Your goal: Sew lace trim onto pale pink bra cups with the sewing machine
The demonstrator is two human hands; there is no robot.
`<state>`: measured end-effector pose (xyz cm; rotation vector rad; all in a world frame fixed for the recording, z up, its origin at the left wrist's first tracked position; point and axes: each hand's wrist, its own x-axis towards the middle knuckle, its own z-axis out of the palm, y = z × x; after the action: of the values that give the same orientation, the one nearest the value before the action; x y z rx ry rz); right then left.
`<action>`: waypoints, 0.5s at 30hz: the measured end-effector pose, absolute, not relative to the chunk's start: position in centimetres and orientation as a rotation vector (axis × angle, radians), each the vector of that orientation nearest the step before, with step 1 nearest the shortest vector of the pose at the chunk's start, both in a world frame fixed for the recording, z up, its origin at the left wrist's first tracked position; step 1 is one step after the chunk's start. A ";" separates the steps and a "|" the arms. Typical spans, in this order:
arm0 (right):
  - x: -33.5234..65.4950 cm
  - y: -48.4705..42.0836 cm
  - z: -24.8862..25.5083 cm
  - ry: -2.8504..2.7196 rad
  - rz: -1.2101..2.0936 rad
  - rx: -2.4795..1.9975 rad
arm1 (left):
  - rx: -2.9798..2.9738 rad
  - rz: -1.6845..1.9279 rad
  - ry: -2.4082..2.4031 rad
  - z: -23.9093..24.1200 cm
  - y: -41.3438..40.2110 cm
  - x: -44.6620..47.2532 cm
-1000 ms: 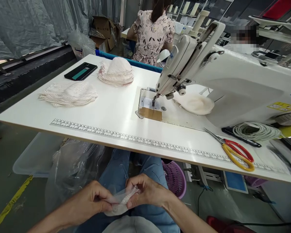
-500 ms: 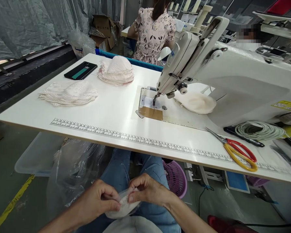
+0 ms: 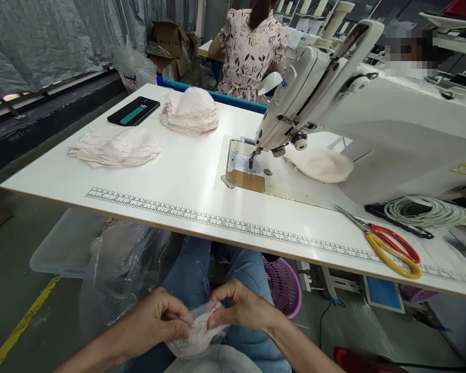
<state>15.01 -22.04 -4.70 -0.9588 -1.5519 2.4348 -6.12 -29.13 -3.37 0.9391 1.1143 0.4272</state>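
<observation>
Over my lap, a small piece of white lace fabric point(image 3: 197, 336) with a sheer edge is pinched between my two hands. My left hand point(image 3: 165, 321) grips its left side, thumb against the curled fingers. On the other side, my right hand point(image 3: 238, 308) pinches the upper right edge between thumb and fingers. Part of the fabric is hidden behind the fingers. Above the hands, a stack of lace pieces point(image 3: 114, 147) and a pile of cream cup-shaped pieces point(image 3: 192, 111) lie on the white table point(image 3: 190, 178).
A sewing machine point(image 3: 283, 103) stands on the table, with a cream fabric piece point(image 3: 326, 166) behind its needle. Scissors point(image 3: 388, 246) and a coiled cord point(image 3: 423, 211) lie at the right, a phone point(image 3: 134, 111) at the left. A purple basket point(image 3: 283, 285) sits below. A co-worker point(image 3: 250, 49) sits ahead.
The view has shifted slightly, so the table appears a little further right. Both hands keep their pinch, and the lace fabric between them has turned a little, showing more of its patterned face.
</observation>
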 end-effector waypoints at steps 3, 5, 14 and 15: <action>15.0 -22.0 -4.6 -1.527 2.460 -0.983 | 0.869 0.433 1.005 -2.8 -29.0 -6.4; 14.9 -22.0 -4.5 -1.545 2.460 -1.002 | 0.831 0.426 0.978 -2.7 -29.0 -6.4; 14.9 -22.1 -4.3 -1.678 2.347 -0.969 | 0.965 0.439 1.186 -4.3 -29.2 -5.6; 15.0 -22.1 -4.3 -1.673 2.341 -0.958 | 0.955 0.439 1.181 -4.4 -29.2 -5.7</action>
<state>14.98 -22.13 -4.25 -0.9580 -1.6728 2.3408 -5.73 -29.21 -4.44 0.9548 1.1809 0.4389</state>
